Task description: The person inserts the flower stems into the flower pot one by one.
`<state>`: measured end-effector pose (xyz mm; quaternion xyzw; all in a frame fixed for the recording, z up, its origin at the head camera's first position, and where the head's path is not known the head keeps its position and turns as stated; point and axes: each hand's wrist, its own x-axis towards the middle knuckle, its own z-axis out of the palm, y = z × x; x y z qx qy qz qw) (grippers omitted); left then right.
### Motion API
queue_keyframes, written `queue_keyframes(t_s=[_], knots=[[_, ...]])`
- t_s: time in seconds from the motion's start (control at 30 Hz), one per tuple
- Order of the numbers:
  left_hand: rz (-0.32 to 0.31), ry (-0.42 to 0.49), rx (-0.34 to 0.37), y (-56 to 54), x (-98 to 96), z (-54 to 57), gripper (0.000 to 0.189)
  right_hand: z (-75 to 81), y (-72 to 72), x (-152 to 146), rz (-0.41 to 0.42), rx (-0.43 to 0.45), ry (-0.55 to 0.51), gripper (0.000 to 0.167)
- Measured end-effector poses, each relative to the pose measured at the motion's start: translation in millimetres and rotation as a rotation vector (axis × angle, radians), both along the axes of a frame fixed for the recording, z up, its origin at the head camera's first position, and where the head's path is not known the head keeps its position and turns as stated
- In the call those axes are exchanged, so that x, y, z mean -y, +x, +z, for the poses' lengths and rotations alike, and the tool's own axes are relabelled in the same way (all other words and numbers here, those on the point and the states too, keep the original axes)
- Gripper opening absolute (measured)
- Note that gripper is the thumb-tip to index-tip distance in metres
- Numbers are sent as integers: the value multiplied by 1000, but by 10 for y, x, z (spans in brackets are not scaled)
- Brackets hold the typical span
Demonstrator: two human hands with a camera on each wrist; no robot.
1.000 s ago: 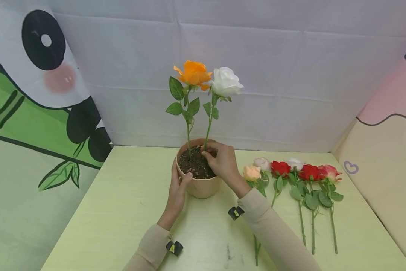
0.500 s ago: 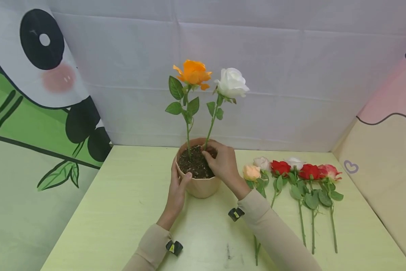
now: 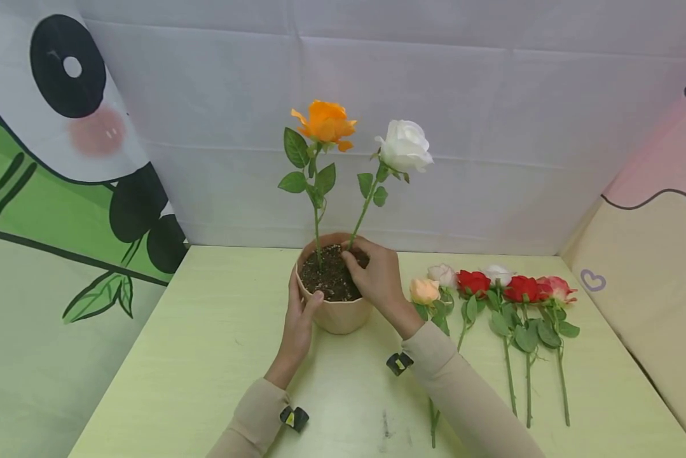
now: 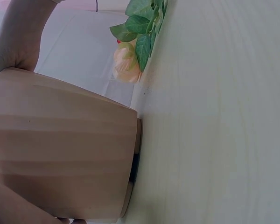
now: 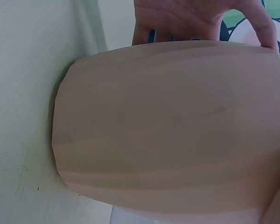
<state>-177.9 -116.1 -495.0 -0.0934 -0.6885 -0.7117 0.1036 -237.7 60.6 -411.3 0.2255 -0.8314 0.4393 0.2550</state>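
A light-brown flowerpot (image 3: pixel 343 317) with dark soil (image 3: pixel 328 283) stands on the table. My left hand (image 3: pixel 299 327) holds its left side, thumb at the rim; in the right wrist view the fingers of that left hand (image 5: pixel 182 21) lie along the pot wall (image 5: pixel 163 126). Over the soil, my right hand (image 3: pixel 377 275) pinches the low stem of a white rose (image 3: pixel 405 146), which leans right. The stem's lower end is hidden by the fingers. An orange rose (image 3: pixel 325 122) stands upright in the soil to its left. The pot's side (image 4: pixel 60 144) fills much of the left wrist view.
Right of the pot, several loose roses lie on the pale table (image 3: pixel 217 356), among them a peach rose (image 3: pixel 425 291), a red rose (image 3: pixel 473 284) and a pink-red rose (image 3: pixel 557 290). My right forearm crosses some stems. A white backdrop (image 3: pixel 217 127) rises behind.
The white rose's head has tilted to the right and slightly down, away from the orange rose. Both hands have stayed nearly in place on the stem and pot.
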Motion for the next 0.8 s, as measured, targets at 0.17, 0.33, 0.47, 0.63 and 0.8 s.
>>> queue_keyframes(t_s=[0.17,0.33,0.47,0.63,0.8], knots=[[23,-21,-38,-63,42,-150,84,0,-7,-3,16,-5,3,13],[16,1,-41,-47,32,-127,87,6,-24,-2,44,-4,44,10],[2,27,-50,-27,18,-88,87,21,-28,4,48,-6,74,10],[2,36,-47,-12,-1,-35,88,44,-13,5,47,-23,99,8],[1,23,-72,-108,38,-199,87,51,6,14,36,0,128,9]])
